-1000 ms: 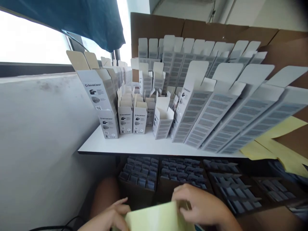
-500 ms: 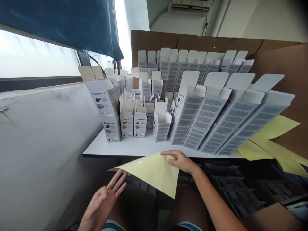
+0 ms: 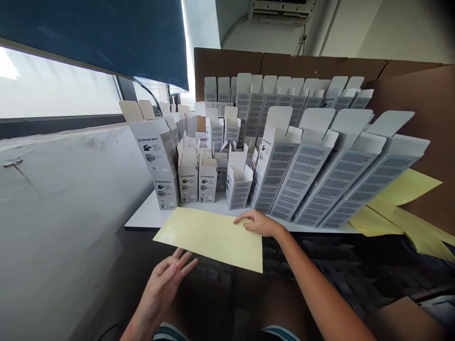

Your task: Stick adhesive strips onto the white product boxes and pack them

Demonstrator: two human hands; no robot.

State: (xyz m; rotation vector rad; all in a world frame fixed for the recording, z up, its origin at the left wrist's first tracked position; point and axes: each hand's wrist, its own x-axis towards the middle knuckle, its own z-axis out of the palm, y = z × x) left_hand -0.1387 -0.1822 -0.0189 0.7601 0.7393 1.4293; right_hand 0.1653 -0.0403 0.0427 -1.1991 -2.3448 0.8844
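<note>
A pale yellow sheet point(image 3: 209, 239) lies nearly flat in the air over the front edge of the white table point(image 3: 142, 219). My right hand point(image 3: 259, 223) grips its right part, thumb and fingers on the upper face and near edge. Below the sheet's near left edge is my left hand point(image 3: 167, 277), palm up with fingers spread; the fingertips reach the sheet's edge or just under it, and whether they touch cannot be made out. Small open white boxes point(image 3: 208, 184) stand just behind the sheet.
Tall open boxes point(image 3: 289, 175) lean in a row at the right, with more rows behind. Yellow sheets point(image 3: 394, 218) lie at the far right. A cardboard wall point(image 3: 227, 61) backs the table. Left are a wall point(image 3: 64, 213) and a blue blind point(image 3: 95, 38).
The yellow sheet was slanted and folded over; now it is spread nearly flat, its left part farther forward. My left hand has moved right, and my right hand slightly forward.
</note>
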